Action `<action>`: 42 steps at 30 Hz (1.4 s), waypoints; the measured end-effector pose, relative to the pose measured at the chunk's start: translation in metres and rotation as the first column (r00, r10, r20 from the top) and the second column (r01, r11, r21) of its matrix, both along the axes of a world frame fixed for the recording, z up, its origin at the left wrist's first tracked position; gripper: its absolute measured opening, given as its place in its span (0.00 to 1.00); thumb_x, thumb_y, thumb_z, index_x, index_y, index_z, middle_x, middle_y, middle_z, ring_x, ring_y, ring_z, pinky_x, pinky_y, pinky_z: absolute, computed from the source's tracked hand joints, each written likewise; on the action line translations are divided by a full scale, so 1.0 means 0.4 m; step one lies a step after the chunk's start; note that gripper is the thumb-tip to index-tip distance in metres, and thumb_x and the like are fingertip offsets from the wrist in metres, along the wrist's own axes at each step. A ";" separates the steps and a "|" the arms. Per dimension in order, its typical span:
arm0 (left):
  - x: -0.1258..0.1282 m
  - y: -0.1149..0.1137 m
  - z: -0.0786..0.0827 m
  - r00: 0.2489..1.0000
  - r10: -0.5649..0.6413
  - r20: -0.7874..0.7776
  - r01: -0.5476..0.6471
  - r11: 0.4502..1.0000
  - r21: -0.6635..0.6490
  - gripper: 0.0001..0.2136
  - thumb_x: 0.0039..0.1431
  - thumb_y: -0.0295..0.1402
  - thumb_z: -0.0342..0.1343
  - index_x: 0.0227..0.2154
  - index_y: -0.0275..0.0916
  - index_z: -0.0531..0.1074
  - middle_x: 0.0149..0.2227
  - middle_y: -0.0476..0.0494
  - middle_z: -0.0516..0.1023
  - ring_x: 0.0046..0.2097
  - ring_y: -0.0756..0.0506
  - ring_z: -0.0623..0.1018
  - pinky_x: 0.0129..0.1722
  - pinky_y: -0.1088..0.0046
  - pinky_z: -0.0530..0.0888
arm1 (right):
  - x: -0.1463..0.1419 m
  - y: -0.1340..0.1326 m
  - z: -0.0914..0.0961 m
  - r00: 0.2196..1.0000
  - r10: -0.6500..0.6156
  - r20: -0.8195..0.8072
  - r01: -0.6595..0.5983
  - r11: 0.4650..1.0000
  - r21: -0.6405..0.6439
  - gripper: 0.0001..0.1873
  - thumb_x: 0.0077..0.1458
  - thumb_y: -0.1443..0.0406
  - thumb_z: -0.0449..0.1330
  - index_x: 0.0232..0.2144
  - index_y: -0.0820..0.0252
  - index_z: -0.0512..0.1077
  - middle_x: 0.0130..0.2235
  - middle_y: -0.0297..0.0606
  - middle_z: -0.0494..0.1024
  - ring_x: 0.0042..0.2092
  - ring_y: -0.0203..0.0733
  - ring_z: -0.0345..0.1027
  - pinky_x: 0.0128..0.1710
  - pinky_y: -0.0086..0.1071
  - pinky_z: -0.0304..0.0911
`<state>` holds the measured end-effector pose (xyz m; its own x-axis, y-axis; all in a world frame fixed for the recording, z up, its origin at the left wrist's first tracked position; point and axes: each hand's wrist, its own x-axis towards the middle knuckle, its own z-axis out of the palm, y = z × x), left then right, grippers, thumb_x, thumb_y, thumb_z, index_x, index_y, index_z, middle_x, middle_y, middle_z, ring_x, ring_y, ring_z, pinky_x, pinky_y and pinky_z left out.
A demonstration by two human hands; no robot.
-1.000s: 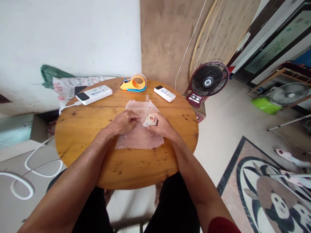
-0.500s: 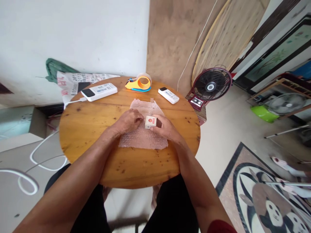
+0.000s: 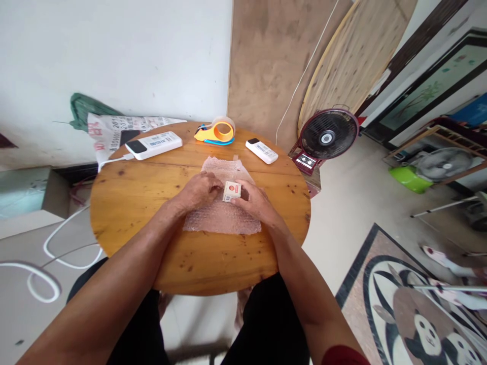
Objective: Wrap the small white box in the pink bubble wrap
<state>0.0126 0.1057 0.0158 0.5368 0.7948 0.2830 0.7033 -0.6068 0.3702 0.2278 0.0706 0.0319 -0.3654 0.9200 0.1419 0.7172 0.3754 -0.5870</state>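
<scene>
A small cream-coloured box (image 3: 232,191) with a red print sits upright on a sheet of pinkish bubble wrap (image 3: 224,220). My right hand (image 3: 255,202) grips the box from its right side, thumb at the near edge and fingers behind. Just left of the box is my left hand (image 3: 203,188), its fingers curled together and resting over the wrap. Whatever its fingertips hold, if anything, is hidden. A short piece of tape (image 3: 236,157) shows at the far edge of the wrap.
At the round wooden table's (image 3: 125,203) far side lie a yellow tape dispenser (image 3: 216,133), a white power bank (image 3: 162,144) with a cable plugged in, and a smaller white power bank (image 3: 262,151). A dark red fan (image 3: 326,137) stands beyond the right edge.
The view has shifted slightly. My right hand still holds the box on the bubble wrap, and my left hand stays curled beside it; the box has barely moved, if at all.
</scene>
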 end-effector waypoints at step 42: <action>0.001 0.002 -0.004 1.000 0.007 -0.005 -0.007 1.000 0.013 0.13 0.54 0.29 0.50 0.36 0.41 0.79 0.35 0.42 0.78 0.40 0.44 0.74 0.42 0.68 0.71 | 0.000 -0.011 0.009 0.994 -0.010 0.113 0.006 0.999 0.033 0.27 0.55 0.62 0.59 0.57 0.56 0.62 0.51 0.42 0.75 0.52 0.50 0.66 0.51 0.42 0.57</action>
<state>0.0129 0.1065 0.0141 0.5327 0.7951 0.2900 0.7096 -0.6064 0.3588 0.2278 0.0663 0.0356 -0.3737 0.9184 0.1300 0.7812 0.3871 -0.4898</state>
